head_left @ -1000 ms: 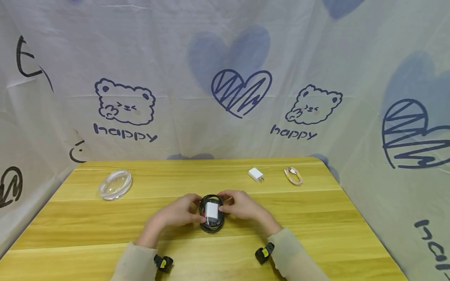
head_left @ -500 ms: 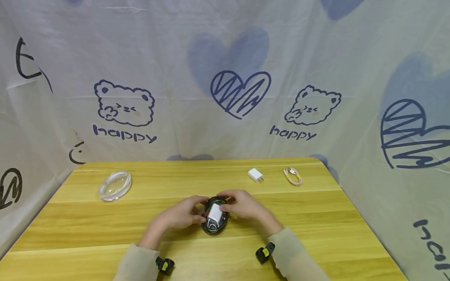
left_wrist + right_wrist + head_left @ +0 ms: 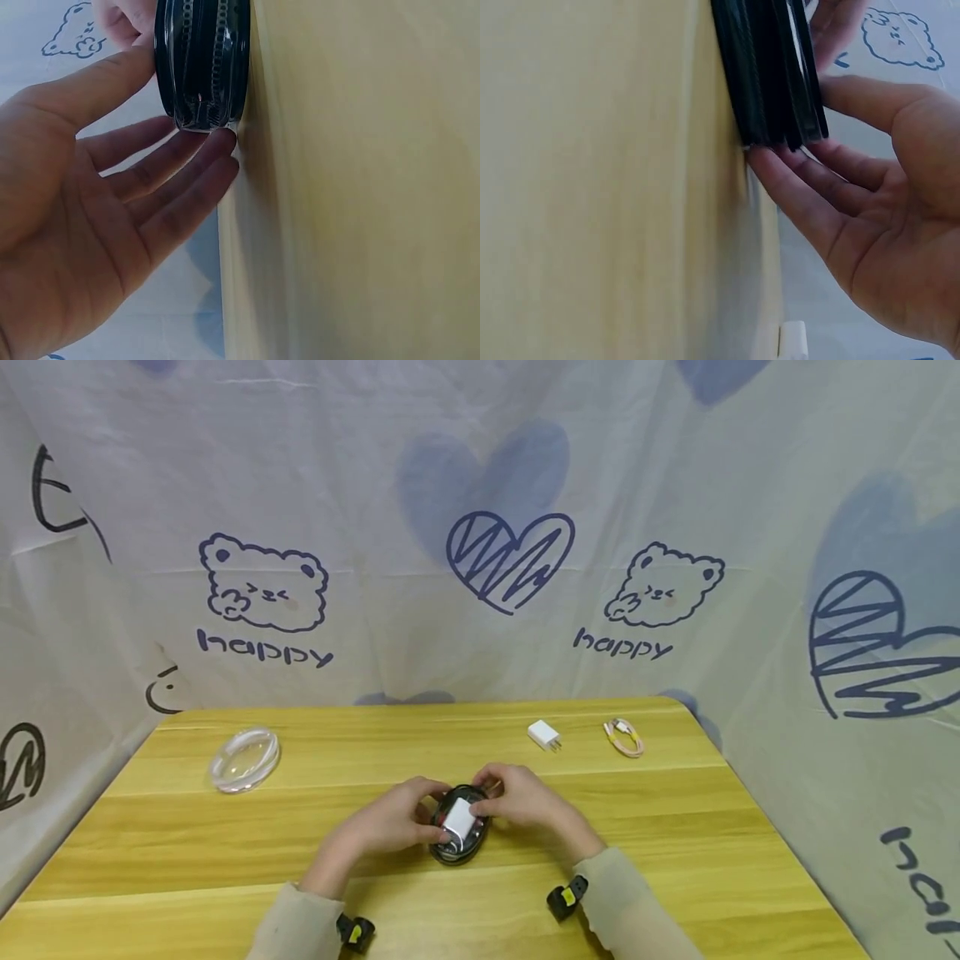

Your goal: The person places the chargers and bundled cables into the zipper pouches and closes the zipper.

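Between the two hands is a small oval zip case [image 3: 474,838] with black edges and a clear face. A white charger block [image 3: 459,817] shows at its middle, with bits of red and cable around it. My left hand [image 3: 393,817] holds the case's left side, thumb over the front and fingers at the rim. My right hand [image 3: 519,797] grips the upper right side, its thumb by the charger block. Two rows of zipper teeth run along the case's side [image 3: 202,60] in the left wrist view. The right wrist view shows the black edge [image 3: 769,82], fingertips right under it.
On the wooden table [image 3: 187,860], a coiled clear-white tube or cable [image 3: 243,760] lies at the back left. A white plug adapter [image 3: 543,734] and a coiled pale pink cable [image 3: 624,737] lie at the back right. A printed cloth [image 3: 480,668] hangs behind the table.
The case has tilted clockwise and shifted slightly right and nearer, between both hands. My left thumb has moved further onto its face. The other items have stayed put.
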### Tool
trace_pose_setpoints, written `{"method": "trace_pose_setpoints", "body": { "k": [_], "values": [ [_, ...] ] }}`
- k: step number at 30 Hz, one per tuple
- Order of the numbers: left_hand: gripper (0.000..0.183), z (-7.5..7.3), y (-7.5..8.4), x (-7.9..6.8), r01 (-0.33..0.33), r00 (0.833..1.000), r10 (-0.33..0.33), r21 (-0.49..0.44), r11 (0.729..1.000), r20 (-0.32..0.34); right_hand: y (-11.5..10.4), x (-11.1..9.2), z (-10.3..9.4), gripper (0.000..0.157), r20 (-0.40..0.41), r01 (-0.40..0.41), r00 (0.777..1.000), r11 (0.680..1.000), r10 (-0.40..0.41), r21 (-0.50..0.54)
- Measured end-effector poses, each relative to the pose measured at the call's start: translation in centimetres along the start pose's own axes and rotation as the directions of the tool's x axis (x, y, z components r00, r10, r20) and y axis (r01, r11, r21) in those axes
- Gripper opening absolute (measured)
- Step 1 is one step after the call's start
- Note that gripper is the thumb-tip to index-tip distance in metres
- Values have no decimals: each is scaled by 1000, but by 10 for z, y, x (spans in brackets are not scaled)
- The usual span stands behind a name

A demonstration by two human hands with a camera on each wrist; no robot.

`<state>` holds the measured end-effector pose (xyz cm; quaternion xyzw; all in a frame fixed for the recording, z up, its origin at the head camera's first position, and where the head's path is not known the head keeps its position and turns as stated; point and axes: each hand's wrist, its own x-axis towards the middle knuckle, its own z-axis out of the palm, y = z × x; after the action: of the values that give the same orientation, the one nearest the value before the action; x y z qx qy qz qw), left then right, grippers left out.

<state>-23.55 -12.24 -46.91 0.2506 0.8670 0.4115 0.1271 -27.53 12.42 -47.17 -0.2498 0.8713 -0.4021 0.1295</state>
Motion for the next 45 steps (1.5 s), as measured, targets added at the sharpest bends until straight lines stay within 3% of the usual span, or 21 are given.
{"method": "trace_pose_setpoints", "body": {
  "k": [8,14,20,24,29,37,45],
  "values": [
    [61,-1,1,0,-17,1000,17,-4,1000,24,3,-3,-12,31,67,-35,997,998,32,43],
    [55,-1,3,1,-23,999,22,25,999,23,2,-1,-11,38,69,-20,997,998,16,58],
    [47,-2,2,2,-72,997,72,55,996,2,3,-2,-11,35,76,-4,997,999,0,48],
    [39,-3,1,1,-113,993,116,79,990,-26,5,-2,-9,33,81,-38,996,996,32,81],
    [31,-3,-2,1,-108,993,114,123,987,-40,3,-2,-5,32,78,-94,993,987,85,130],
    [36,-4,-1,0,-105,994,110,138,985,-26,0,-3,-3,30,98,-88,992,989,77,116],
    [36,-4,2,-1,-115,993,118,126,985,-14,4,-2,-4,26,152,-127,984,963,93,237]
  ]
}}
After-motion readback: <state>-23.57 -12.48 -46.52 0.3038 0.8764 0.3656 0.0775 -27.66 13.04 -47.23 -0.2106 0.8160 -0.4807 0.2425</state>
